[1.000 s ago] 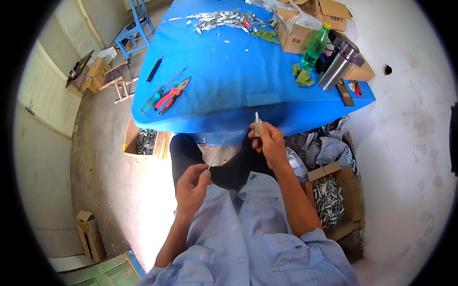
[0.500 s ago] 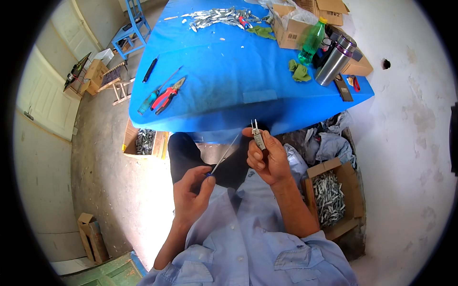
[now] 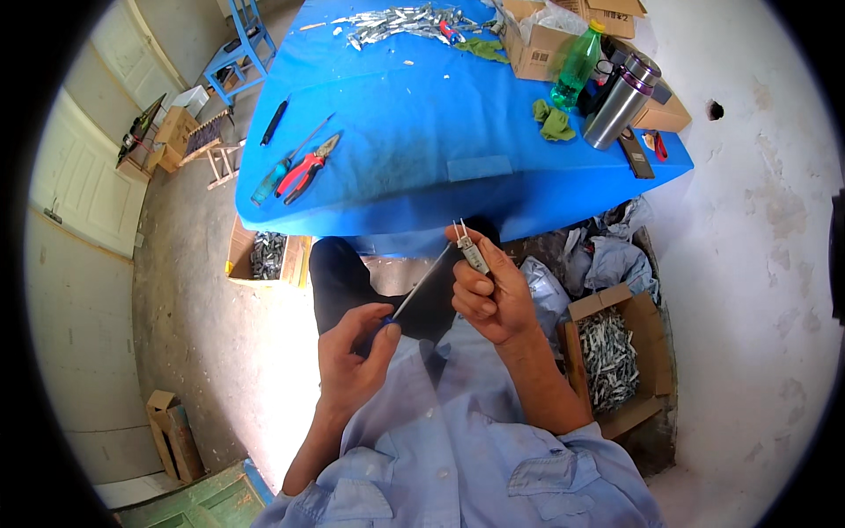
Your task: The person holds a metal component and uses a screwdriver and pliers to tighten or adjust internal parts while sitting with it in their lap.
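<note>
Grey metal, the small two-pronged piece (image 3: 473, 253) sits above the person's lap, just off the near table edge, its prongs pointing up and away. The right hand (image 3: 497, 299) is clamped on it, thumb and fingers pinching its body. The left hand (image 3: 354, 352) grips a thin-shafted screwdriver (image 3: 421, 289) by its blue handle, the shaft slanting toward the piece; whether its tip touches, I cannot tell. Beyond, on the blue-covered table (image 3: 396, 114), lie red-and-black pliers (image 3: 304, 176) beside a teal-handled screwdriver (image 3: 271, 181). Farther back spreads a heap of metal pieces (image 3: 396, 28). Right of the lap, an open cardboard box (image 3: 651, 348) holds many similar pieces.
</note>
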The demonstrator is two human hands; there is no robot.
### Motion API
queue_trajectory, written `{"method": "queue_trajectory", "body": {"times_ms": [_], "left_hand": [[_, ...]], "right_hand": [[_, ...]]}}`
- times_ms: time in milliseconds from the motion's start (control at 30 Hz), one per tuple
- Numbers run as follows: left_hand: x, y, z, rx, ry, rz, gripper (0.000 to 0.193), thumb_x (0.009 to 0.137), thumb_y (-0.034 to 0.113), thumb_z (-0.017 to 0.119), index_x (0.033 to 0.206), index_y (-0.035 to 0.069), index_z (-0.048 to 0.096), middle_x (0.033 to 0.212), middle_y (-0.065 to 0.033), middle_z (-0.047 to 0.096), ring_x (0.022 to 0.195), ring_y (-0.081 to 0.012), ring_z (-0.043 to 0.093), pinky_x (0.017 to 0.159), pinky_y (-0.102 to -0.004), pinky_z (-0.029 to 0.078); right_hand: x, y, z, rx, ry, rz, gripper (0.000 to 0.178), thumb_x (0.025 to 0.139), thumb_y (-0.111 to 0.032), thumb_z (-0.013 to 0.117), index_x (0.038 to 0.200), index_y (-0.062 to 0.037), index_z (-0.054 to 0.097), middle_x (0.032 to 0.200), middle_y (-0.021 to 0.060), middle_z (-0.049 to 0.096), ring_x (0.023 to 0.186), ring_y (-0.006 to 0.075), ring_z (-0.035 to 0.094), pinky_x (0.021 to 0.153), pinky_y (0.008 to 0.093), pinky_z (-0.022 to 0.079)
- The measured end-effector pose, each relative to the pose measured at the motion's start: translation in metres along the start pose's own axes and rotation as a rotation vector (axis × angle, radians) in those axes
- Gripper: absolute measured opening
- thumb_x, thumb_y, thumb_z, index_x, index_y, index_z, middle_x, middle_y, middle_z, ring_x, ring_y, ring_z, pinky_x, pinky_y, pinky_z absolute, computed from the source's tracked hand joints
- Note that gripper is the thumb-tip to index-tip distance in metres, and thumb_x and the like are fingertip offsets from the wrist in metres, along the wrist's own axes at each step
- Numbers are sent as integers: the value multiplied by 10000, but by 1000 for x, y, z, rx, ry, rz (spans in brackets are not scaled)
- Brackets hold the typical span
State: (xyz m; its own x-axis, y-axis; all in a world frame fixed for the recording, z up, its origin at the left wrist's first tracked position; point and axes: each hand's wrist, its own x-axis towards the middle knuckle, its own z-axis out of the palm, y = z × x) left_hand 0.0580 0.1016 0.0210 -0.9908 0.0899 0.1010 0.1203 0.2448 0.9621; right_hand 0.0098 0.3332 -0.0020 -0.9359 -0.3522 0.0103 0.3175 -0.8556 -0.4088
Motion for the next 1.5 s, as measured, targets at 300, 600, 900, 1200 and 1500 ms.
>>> {"method": "queue_trajectory", "body": {"times_ms": [300, 600, 900, 1200, 1500], "left_hand": [[-1, -4, 1, 42, -37, 52, 246, 967, 73, 739, 1185, -25, 678, 895, -6, 702, 753, -23, 600, 648, -183, 452], [1, -1, 1, 105, -25, 120, 230, 961, 56, 732, 1170, -30, 690, 901, -34, 720, 759, -47, 620, 656, -198, 470], [0, -4, -7, 168, 36, 154, 225, 946, 40, 733, 1159, -25, 701, 848, -32, 707, 706, -45, 594, 621, -203, 449], [-6, 3, -14, 168, 23, 123, 241, 907, 45, 755, 1136, -20, 717, 827, -27, 700, 695, -51, 592, 627, -204, 448], [-8, 0, -14, 210, 12, 168, 243, 888, 34, 753, 1122, -25, 722, 845, -58, 728, 729, -82, 656, 675, -213, 504]], "right_hand": [[0, 3, -4, 207, -75, 56, 453, 1164, -345, 327, 1501, -75, 466, 684, -53, 443, 450, 47, 355, 454, 219, 320], [0, 7, -6, 186, -97, 68, 448, 1162, -334, 346, 1508, -78, 467, 677, -54, 442, 444, 43, 356, 447, 216, 321], [-5, 5, 4, -387, 122, -59, 413, 1125, -317, 480, 1385, -13, 583, 747, 5, 584, 530, 40, 420, 486, 198, 340], [-4, 12, 12, -773, 204, -187, 315, 1063, -160, 618, 1328, 10, 617, 866, 40, 682, 651, 39, 531, 562, 193, 416], [-9, 16, 15, -951, 260, -278, 331, 1003, -83, 706, 1308, 32, 645, 1107, 75, 722, 995, 98, 670, 852, 254, 546]]}}
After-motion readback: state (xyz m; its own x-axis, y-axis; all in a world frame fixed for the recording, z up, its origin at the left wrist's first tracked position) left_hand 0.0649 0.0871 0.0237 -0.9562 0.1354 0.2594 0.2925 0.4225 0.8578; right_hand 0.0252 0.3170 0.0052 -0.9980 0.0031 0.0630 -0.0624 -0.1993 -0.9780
